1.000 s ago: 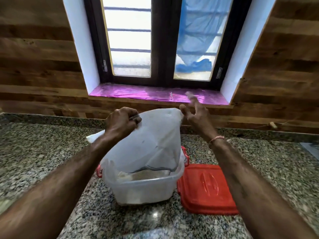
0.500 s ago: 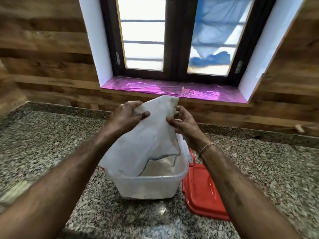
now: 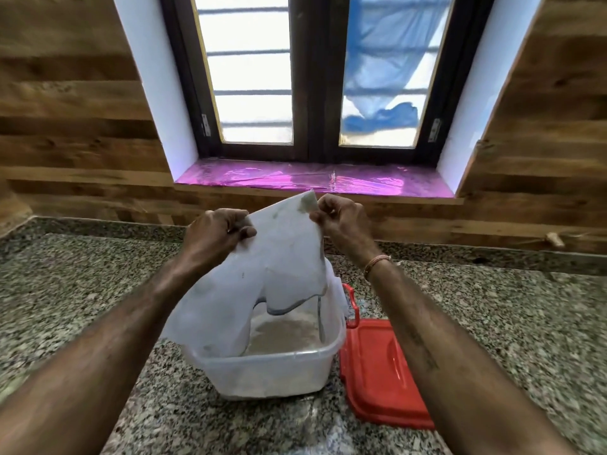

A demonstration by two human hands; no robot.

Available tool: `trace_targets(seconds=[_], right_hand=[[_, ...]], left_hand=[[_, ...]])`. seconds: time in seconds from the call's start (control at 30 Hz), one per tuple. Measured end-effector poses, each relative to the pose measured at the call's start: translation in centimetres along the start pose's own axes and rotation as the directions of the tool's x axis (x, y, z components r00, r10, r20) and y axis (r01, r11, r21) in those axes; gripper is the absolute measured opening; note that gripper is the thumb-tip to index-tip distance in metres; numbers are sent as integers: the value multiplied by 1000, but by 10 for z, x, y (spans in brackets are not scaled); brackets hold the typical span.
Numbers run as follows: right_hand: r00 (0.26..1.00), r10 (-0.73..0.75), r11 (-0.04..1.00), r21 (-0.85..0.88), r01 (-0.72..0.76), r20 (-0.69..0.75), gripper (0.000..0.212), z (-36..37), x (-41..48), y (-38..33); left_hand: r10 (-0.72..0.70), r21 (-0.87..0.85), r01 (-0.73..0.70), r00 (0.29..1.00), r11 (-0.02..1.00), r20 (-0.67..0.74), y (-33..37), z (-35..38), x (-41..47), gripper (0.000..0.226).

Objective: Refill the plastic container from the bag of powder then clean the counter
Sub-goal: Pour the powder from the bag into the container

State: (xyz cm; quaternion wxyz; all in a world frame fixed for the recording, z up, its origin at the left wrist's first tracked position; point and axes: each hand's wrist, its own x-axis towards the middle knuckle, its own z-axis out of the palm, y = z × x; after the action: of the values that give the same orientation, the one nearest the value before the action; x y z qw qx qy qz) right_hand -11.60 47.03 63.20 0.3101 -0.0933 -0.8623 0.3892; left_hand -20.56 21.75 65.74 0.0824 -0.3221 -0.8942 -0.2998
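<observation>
**Right hand (image 3: 341, 221) climbs to the top corner of the bag (image 3: 279, 257)**

Since a second ago, when its fingers were spread and off the plastic, the right hand has closed in. It now pinches the white bag at its uppermost corner, just below the sill (image 3: 295, 178). The left hand (image 3: 216, 233) grips the bag's left edge in clenched fingers, thumb across the front. Between them the bag hangs mouth down into the plastic container (image 3: 272, 372), which stands mid-view on the speckled granite desk (image 3: 98, 290). Brownish powder (image 3: 282, 333) lies on the container's floor.

A red lid (image 3: 377, 372) lies flat on the desk just beside the container's right wall, and a red clip (image 3: 350, 303) stands at the right rim. The bag's lower left flap drapes over the near-left rim and hides that part of the inside; the far wall is behind the bag too. Both forearms cover much of the near desk. A thin band (image 3: 376, 262) circles the right wrist.

A small pale object (image 3: 553, 239) on the ledge at far right is too blurred to name.

Wood planks line the wall. The dark-framed window has bars behind the left pane and a blue cloth (image 3: 381, 77) behind the right; shiny pink foil covers the sill.
</observation>
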Motion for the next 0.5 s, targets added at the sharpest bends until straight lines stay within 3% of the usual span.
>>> trace_targets(seconds=[0.1,0.17,0.3,0.4,0.43,0.5], right_hand=[[981,49,920,375,-118,187,13,2,-1,-3],[952,47,850,489,-198,303,18,6,-1,-9],[969,150,836,498,-230,196,49,1,-5,-9],[929,83,866,434,-246,362,42,-4,-12,1],[942,81,888,406,-216,324,47,-3,-13,2],[989,93,940,316,-126,118,64,-4,-10,-3]], left_hand=[[56,24,-56,998,998,-30,13,1,0,14],[68,41,-66,996,997,-62,26,5,3,20],[7,-8,-8,994,1000,-106,24,8,10,32],[-9,-60,5,997,998,-77,17,8,7,28],[-13,-63,8,997,998,-80,17,10,6,28],[-15,-67,8,996,998,-92,19,17,6,27]])
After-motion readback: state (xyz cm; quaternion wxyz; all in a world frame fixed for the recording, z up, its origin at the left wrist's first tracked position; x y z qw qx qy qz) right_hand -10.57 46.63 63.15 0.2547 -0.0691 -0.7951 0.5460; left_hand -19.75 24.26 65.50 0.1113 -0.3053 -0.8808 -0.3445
